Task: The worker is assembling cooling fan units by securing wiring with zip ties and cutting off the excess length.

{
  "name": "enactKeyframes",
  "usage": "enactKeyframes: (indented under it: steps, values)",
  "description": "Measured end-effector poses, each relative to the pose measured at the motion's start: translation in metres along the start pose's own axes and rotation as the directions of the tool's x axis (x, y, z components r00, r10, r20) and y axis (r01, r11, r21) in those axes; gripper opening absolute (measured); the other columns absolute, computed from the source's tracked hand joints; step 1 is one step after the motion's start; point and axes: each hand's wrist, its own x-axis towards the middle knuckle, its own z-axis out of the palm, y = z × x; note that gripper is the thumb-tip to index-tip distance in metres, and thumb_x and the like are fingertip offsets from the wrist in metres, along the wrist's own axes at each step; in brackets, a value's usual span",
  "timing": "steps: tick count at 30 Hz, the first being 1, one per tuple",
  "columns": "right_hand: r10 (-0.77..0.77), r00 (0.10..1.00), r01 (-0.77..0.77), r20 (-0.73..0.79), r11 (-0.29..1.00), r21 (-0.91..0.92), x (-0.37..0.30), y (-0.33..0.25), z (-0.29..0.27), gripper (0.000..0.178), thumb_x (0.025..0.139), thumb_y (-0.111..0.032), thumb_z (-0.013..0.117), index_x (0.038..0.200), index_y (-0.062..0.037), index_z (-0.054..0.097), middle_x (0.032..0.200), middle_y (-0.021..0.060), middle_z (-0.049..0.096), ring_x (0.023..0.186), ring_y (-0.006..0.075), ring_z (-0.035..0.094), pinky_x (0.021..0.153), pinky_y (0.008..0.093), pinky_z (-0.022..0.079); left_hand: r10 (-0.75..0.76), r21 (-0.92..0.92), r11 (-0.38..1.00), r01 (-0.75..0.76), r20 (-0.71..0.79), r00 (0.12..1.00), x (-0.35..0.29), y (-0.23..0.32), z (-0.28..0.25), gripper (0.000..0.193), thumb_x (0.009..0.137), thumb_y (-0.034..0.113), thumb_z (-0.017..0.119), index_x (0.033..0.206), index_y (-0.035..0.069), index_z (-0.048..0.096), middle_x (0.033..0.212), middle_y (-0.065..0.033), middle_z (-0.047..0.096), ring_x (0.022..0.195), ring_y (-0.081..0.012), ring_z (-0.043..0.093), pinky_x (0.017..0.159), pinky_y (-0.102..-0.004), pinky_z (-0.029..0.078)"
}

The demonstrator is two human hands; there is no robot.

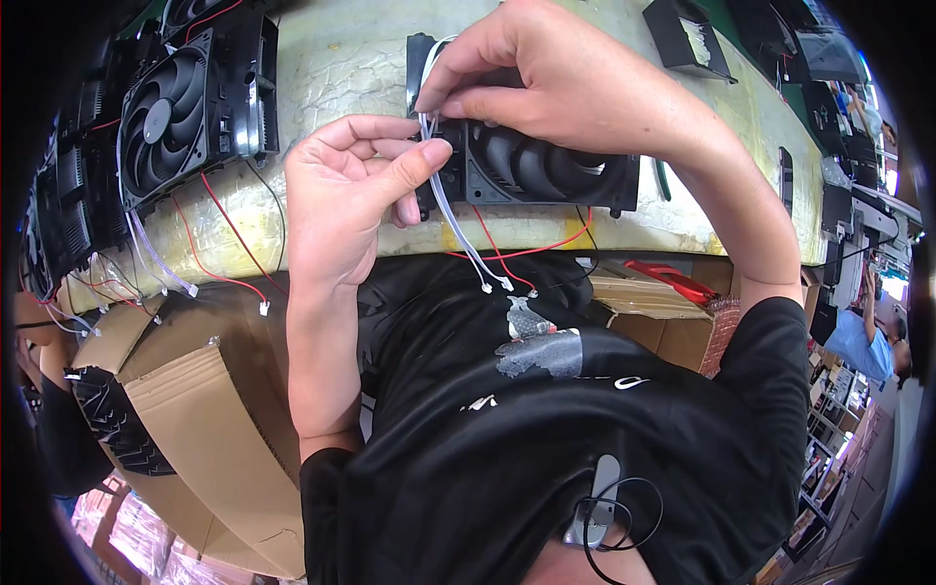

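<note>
Fan (546,166) under hands: black frame, black blades. Thin wires (458,229) from it: white, with small white plugs at ends. More wires (531,252) below: red and black. Second fan (171,112) on left: black too, red wires hanging. Table top (341,58): pale yellow-grey, blotchy. Boxes (205,429): brown cardboard. Shirt (604,429): black, grey-white print. Tool (678,281) by box: red.

Right hand (546,88) covers fan (546,166) top; stacked fans (58,195) blur at left rim.
</note>
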Motion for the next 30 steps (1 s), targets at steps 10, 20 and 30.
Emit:
enactKeyframes:
  steps: [10,20,30]
  values:
    - [0.041,0.998,-0.041,0.051,0.999,-0.002,0.002,-0.007,-0.005,0.015,0.083,-0.002,0.061,0.092,0.0069,0.068,0.082,0.0223,0.068,0.075,0.0322,0.067,0.072,0.0358,0.052,-0.021,0.014,1.0,0.02,0.013,1.0,0.008,0.005,0.001,0.026,0.076,-0.002,0.079,0.095,-0.007,0.062,0.077,-0.0129,0.07,0.046,-0.0076,0.055,0.039,-0.0183,0.04]
    - [-0.027,0.951,0.112,0.309,0.958,-0.262,0.02,-0.039,-0.034,0.012,0.084,-0.005,0.064,0.081,0.006,0.065,0.074,0.0218,0.065,0.072,0.0374,0.065,0.064,0.0413,0.05,-0.048,0.08,0.996,0.044,0.043,0.998,0.014,0.011,0.0,0.032,0.074,-0.002,0.081,0.099,-0.006,0.061,0.073,-0.0094,0.068,0.046,-0.0073,0.054,0.039,-0.0187,0.04]
    - [-0.011,0.901,0.184,0.434,0.915,-0.359,0.032,-0.023,-0.03,0.019,0.086,-0.014,0.065,0.087,0.005,0.065,0.077,0.0223,0.064,0.074,0.0388,0.062,0.067,0.0428,0.049,-0.037,0.094,0.995,0.031,0.059,0.998,0.012,0.008,-0.002,0.025,0.076,-0.001,0.08,0.097,-0.007,0.068,0.075,-0.0091,0.069,0.047,-0.0068,0.054,0.042,-0.0185,0.041]
